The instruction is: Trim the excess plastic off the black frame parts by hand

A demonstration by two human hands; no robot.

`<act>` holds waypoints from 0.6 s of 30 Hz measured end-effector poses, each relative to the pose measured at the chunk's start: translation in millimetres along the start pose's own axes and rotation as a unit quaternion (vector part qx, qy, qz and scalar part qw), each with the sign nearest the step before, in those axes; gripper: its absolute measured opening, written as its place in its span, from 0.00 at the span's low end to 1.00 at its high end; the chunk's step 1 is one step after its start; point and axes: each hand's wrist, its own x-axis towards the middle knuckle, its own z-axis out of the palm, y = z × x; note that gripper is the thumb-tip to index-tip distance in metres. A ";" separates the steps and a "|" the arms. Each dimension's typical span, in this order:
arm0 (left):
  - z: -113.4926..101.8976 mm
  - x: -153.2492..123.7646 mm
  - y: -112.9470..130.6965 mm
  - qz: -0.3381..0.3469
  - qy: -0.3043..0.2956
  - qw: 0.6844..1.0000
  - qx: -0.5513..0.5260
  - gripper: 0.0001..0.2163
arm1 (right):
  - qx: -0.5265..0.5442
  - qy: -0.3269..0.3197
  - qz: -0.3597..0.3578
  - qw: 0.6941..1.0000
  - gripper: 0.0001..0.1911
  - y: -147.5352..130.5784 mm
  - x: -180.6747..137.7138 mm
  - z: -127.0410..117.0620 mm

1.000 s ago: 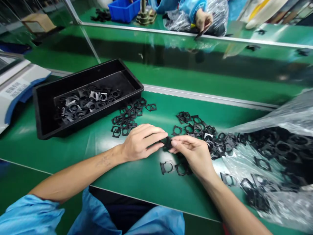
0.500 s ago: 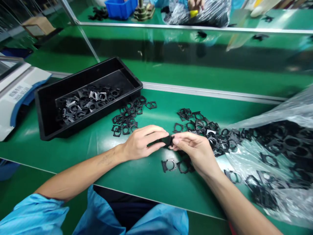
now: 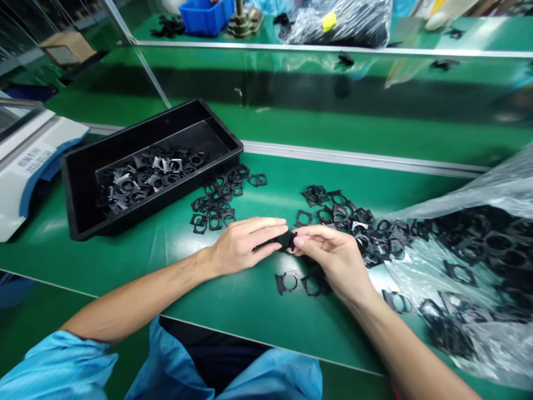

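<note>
My left hand [image 3: 244, 244] and my right hand [image 3: 333, 258] meet at the fingertips over the green mat, both pinching one small black plastic frame part [image 3: 286, 240]. Two more black frame parts [image 3: 300, 283] lie flat just below my right hand. A loose heap of the same parts [image 3: 353, 222] spreads to the right of my hands. A smaller cluster of black frames [image 3: 220, 197] lies left of centre, beside a black tray [image 3: 79, 183] that holds several parts.
A clear plastic bag [image 3: 478, 261] full of black parts spills open at the right. A white and blue machine [image 3: 29, 161] stands at the far left. Behind a metal rail [image 3: 353, 158] runs a green belt; beyond it sit a blue bin [image 3: 206, 14] and another bag.
A co-worker's hand at the far bench has gone out of view. My hands stay together on the small part, barely shifted.
</note>
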 end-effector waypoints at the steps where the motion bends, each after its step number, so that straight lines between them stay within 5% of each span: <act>1: 0.4 -0.2 0.4 0.001 0.002 1.000 -0.006 0.13 | -0.002 0.000 -0.003 1.000 0.17 0.3 0.0 -0.1; 11: -1.4 2.3 3.0 -0.015 0.023 0.999 -0.041 0.12 | -0.058 0.004 -0.046 0.997 0.15 2.7 -2.6 -0.8; 18: -1.8 1.1 7.8 0.013 0.029 0.999 0.010 0.10 | -0.173 0.041 -0.145 0.973 0.09 8.3 -7.5 2.9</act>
